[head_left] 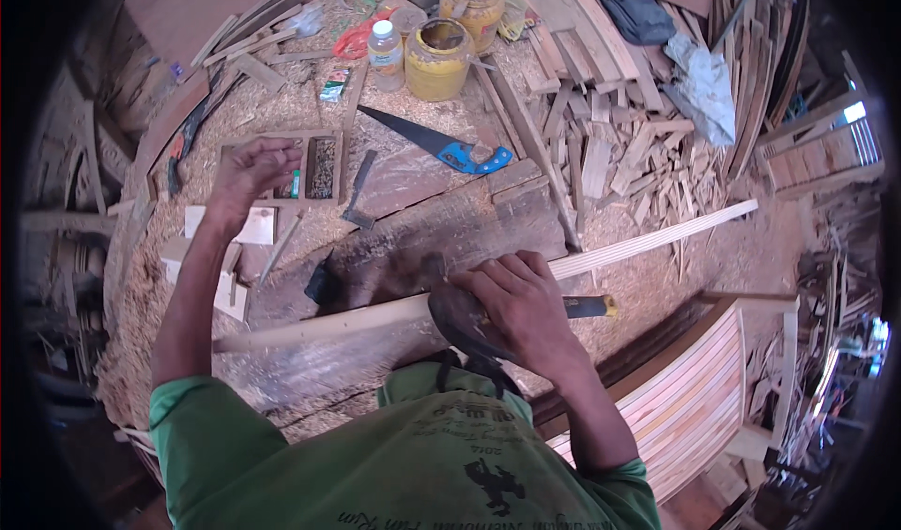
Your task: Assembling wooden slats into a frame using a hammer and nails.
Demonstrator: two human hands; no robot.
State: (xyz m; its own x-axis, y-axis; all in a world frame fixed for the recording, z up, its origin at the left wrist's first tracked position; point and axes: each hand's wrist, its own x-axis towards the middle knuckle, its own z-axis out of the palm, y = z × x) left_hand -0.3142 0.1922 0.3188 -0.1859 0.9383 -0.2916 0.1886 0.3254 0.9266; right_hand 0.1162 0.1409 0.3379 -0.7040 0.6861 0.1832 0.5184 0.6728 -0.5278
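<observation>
A long pale wooden strip (648, 239) lies slantwise across the workbench in front of me. My right hand (521, 310) is closed over the strip's middle, its fingers curled across the far edge. Just left of that hand is a dark rounded thing (460, 319) whose kind I cannot make out. A black tool handle with a yellow end (591, 306) sticks out to the hand's right; its other end is hidden. My left hand (255, 169) is raised over a compartmented wooden box (340, 169), fingers bent together. Anything between them is too small to tell. Small dark bits fill one compartment.
Beyond the strip lie a blue-handled handsaw (441, 145) and a metal square (359, 189). A yellow tub (438, 61) and a clear bottle (385, 56) stand farther back. Wood offcuts (601, 155) are heaped at the right, above a slatted wooden piece (676, 389). Sawdust covers much of the surface.
</observation>
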